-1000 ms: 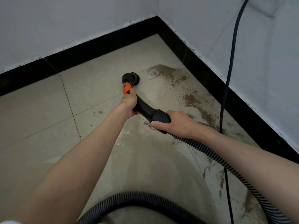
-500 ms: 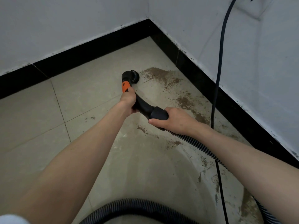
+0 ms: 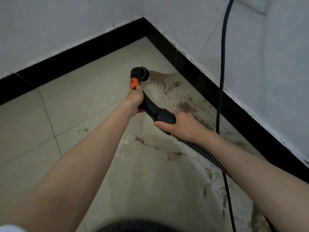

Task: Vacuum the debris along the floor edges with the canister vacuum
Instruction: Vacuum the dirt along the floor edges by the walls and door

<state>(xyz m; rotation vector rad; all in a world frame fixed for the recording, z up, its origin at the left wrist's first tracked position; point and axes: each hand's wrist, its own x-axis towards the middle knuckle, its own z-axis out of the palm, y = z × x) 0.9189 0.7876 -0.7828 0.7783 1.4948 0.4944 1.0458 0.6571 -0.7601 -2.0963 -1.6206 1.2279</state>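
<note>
A black vacuum handle [image 3: 151, 108] with an orange section [image 3: 133, 83] ends in a round black nozzle [image 3: 142, 73] pressed to the tiled floor. My left hand [image 3: 135, 99] grips the handle just below the orange part. My right hand [image 3: 180, 124] grips the thick black cuff where the ribbed hose [image 3: 202, 153] joins. Brown debris [image 3: 164, 82] lies just right of the nozzle and trails along the right baseboard [image 3: 234, 104]. More debris [image 3: 175, 154] sits under my right forearm.
A black power cord [image 3: 222, 72] hangs down the right white wall and runs across the floor. Black baseboards meet in the corner [image 3: 144, 25] ahead. A loop of hose [image 3: 133, 226] lies at the bottom edge. Small specks [image 3: 82, 130] dot the tile at left.
The nozzle has moved forward and right, closer to the debris patch near the corner. Both hands kept their grip on the handle and followed it.
</note>
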